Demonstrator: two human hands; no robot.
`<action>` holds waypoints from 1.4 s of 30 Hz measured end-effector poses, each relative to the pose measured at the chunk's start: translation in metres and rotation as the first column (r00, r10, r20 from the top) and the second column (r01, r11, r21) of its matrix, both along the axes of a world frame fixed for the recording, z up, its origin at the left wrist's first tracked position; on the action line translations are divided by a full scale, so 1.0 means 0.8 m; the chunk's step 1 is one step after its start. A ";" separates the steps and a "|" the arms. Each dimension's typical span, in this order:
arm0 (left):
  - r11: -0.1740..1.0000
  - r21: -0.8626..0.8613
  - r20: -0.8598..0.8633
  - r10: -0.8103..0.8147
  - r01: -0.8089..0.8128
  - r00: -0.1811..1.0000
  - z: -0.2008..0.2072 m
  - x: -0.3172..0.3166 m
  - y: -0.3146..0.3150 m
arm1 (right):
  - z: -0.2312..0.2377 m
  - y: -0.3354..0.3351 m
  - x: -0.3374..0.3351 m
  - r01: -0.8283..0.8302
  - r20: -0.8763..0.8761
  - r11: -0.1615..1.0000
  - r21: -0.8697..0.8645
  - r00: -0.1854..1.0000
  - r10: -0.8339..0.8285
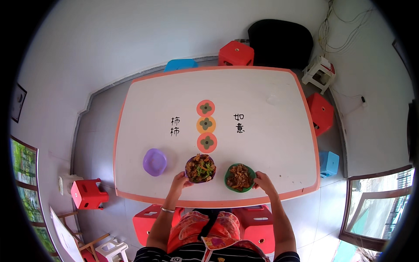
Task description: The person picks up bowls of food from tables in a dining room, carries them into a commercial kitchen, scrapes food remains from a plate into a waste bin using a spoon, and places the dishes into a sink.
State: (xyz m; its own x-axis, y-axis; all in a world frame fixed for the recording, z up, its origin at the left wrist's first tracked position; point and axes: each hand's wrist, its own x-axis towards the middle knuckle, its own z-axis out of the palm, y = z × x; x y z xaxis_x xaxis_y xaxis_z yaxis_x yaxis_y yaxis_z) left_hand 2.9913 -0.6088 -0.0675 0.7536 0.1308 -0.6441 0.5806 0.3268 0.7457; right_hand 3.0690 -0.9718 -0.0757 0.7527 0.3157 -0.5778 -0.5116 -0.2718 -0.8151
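Near the front edge of the table, a dark purple bowl [200, 180] holds browned food with green pieces on top. My left hand [180, 180] grips this bowl at its lower left rim. To its right is a green bowl [239, 189] filled with brown, shredded-looking food. My right hand [262, 180] has its fingers closed on the right rim of the green bowl. A light purple bowl [155, 162] with nothing in it sits to the left, apart from both hands.
The white table [270, 131] has an orange border and printed fruit pictures. Around it stand red stools [236, 53], blue stools [328, 163] and a black chair [279, 43]. A small clear object [271, 99] lies at the far right of the tabletop.
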 end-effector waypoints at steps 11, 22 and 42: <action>0.967 -0.094 0.126 -0.223 0.235 0.967 0.039 -0.089 -0.039 | 0.067 -0.043 -0.210 0.342 0.057 0.939 0.025 0.938 -0.343; 0.742 -0.246 0.155 -0.605 0.623 0.781 0.039 -0.251 -0.126 | 0.061 -0.048 -0.564 0.787 -0.032 0.607 0.111 0.613 -0.789; 0.163 -0.209 0.209 -0.956 0.964 0.207 0.043 -0.504 -0.347 | -0.040 0.003 -1.031 0.923 -0.017 -0.005 0.386 0.001 -1.000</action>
State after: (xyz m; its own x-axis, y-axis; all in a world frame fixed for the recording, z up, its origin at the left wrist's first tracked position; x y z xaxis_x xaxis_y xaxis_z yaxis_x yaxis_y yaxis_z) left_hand 2.5883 -0.8868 -0.0328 0.1756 -0.8564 -0.4855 0.5588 -0.3193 0.7654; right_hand 2.2443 -0.9696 -0.1078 0.5149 -0.7452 -0.4238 0.0630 0.5259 -0.8482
